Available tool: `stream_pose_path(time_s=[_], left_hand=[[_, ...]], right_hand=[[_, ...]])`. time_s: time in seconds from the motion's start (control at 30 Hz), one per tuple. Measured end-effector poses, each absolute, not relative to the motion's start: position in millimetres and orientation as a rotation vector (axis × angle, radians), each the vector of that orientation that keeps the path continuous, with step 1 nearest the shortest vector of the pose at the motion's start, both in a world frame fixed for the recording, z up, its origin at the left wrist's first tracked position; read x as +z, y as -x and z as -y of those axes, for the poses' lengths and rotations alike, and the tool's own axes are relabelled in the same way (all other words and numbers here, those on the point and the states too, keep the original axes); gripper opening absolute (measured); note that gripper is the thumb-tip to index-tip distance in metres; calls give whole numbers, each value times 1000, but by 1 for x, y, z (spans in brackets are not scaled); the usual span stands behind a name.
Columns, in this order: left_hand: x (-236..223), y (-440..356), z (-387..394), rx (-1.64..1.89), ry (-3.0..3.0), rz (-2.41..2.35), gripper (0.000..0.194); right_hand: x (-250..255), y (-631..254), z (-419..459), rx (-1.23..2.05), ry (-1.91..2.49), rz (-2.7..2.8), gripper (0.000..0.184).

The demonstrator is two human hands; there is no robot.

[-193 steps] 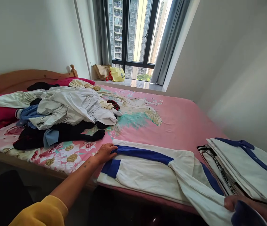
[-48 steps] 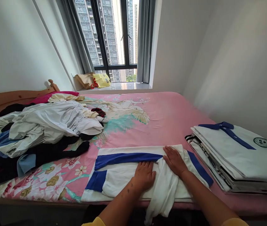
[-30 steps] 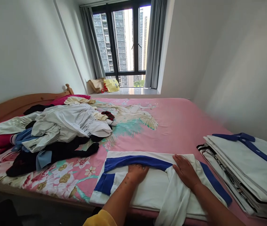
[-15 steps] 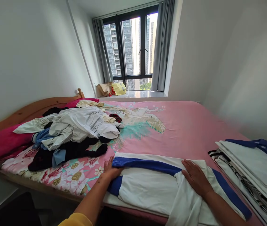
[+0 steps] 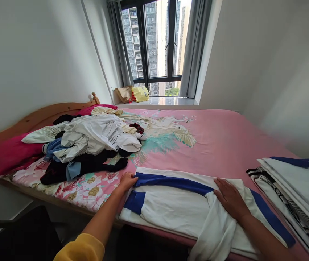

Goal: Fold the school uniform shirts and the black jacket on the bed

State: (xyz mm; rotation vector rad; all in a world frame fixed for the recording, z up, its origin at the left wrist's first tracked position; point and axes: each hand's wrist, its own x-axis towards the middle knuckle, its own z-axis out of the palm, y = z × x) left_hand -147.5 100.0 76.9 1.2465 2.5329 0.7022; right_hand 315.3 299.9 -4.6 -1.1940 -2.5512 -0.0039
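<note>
The sleeve [image 5: 216,226], hanging off the bed [image 5: 219,145] at five o'clock, could drag the shirt [image 5: 174,208] askew if the flatly spread right hand [image 5: 230,198] lifts; the grip of the left hand [image 5: 127,181] is unclear.

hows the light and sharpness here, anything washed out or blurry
Head view: daylight through the window leaves a pale tower outside nearly washed out; head view: below the near edge of the bed, it's very dark; head view: the bed's right side blurs hazily into the wall, while the left hand and right hand look fairly sharp.
</note>
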Motion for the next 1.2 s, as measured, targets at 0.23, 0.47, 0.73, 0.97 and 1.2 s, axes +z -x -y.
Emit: stream_pose_path(time_s=[0.23,0.47,0.73,0.97,1.2], left_hand=[[80,139,-102,604,-1319,-2666,27],[92,115,-90,450,-1771,-2453,45],[106,97,-138,339,-1859,-2367,34],[76,100,-143,59,-1803,-2226,71],[95,95,-144,63,-1874,-2269,58]], right_hand=[[-8,-318,-302,-14,1174,2547,54],[-4,-315,-300,-29,1197,2549,54],[7,-311,-298,6,1243,2557,55],[7,-312,-299,10,1215,2585,70],[11,-311,-299,52,1241,2598,75]])
